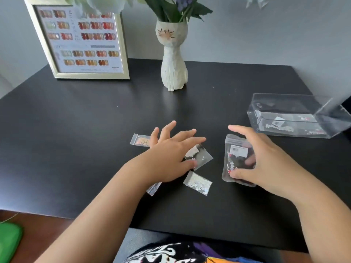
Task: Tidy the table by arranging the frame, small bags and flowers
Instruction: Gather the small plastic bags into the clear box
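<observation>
The black table [76, 130] carries everything; places below are given relative to the cat-shaped white vase [173, 59], which stands upright at the table's back edge and holds the flowers [176, 8]. Left of the vase, the pale-framed picture frame [81, 40] stands upright, showing rows of nail-colour swatches; its print is too blurred to read. Right of and nearer than the vase sits a clear plastic box [296, 116] with small items inside.

In front of the vase, the right hand [266, 160] grips the largest bag [237, 160], thumb on its lower edge and fingers behind it; its white label is unreadable. The left hand [171, 156] lies spread wide, fingers splayed, thumb and fingertips touching a clear bag [199, 156]. Nearer still lie a glitter bag [197, 183] and another half under the wrist [153, 187]. An orange-flecked bag [140, 140] lies beside the left fingers.
</observation>
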Demonstrator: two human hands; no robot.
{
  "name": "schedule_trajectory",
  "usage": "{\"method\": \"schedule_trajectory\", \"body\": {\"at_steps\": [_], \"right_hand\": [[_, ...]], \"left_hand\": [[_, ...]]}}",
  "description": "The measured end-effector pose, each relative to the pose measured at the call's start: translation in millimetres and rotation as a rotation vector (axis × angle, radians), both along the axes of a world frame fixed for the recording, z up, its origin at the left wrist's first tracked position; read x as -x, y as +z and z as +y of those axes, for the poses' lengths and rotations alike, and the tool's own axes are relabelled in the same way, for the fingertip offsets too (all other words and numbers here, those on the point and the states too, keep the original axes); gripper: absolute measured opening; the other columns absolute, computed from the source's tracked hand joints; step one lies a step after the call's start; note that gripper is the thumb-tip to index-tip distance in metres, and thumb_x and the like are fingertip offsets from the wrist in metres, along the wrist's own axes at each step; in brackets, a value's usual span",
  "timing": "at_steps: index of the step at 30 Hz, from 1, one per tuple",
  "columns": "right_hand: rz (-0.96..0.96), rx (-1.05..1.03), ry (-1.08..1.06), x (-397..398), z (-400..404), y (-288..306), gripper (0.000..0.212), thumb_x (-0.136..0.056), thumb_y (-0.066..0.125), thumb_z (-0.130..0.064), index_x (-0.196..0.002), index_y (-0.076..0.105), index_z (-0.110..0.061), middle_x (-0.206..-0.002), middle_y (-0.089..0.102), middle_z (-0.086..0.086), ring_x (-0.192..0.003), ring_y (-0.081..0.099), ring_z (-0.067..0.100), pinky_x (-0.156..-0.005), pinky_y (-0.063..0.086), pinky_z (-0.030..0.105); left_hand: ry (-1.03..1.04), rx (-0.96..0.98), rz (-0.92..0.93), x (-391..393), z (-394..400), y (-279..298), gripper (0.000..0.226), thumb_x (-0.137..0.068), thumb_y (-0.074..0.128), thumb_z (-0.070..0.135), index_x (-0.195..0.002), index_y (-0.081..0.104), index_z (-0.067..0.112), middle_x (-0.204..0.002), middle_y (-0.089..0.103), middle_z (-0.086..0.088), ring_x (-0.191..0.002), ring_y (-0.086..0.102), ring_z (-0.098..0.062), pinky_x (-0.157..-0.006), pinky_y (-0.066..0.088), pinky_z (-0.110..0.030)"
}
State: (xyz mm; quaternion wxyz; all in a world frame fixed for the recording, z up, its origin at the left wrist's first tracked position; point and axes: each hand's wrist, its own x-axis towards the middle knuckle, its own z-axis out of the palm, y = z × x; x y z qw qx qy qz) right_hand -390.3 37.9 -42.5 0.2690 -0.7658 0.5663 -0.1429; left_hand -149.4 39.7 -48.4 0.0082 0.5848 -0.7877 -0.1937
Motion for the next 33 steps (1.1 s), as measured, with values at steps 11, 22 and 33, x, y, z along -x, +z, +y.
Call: {"method": "schedule_trajectory", "body": {"at_steps": [11, 22, 33], "right_hand": [[-0.459, 0.338, -0.130, 40, -13, -6, 0.088, -0.080, 0.065, -0.014, -0.146, 0.020, -0.050, -0.087, 0.071, -0.012, -0.074, 0.066, 0.009, -0.074, 0.052, 0.020], [-0.020, 0.615, -0.490, 127, -90, 38, 0.015, -0.081, 0.044, -0.028, -0.089, 0.057, -0.030, -0.081, 0.057, -0.004, -0.085, 0.057, 0.030, -0.078, 0.049, 0.053], [0.169, 0.555, -0.521, 148, -113, 1, 0.039, -0.084, 0.030, -0.021, -0.069, 0.064, -0.032, -0.075, 0.058, -0.015, -0.097, 0.036, 0.015, -0.073, 0.013, 0.033]], "left_hand": [[-0.010, 0.065, 0.010, 2, -31, -2, 0.066, -0.081, 0.061, 0.063, -0.141, 0.037, 0.050, -0.139, 0.035, 0.011, -0.133, 0.029, -0.020, -0.108, 0.018, -0.039], [-0.077, 0.100, 0.378, 19, -58, 16, 0.048, -0.093, 0.053, 0.001, -0.130, 0.058, 0.032, -0.094, 0.060, 0.013, -0.095, 0.057, -0.002, -0.087, 0.042, -0.016], [-0.192, 0.342, 0.673, 114, -93, 49, 0.043, -0.089, 0.051, -0.004, -0.124, 0.059, 0.020, -0.099, 0.070, 0.002, -0.075, 0.060, -0.002, -0.071, 0.043, -0.011]]}}
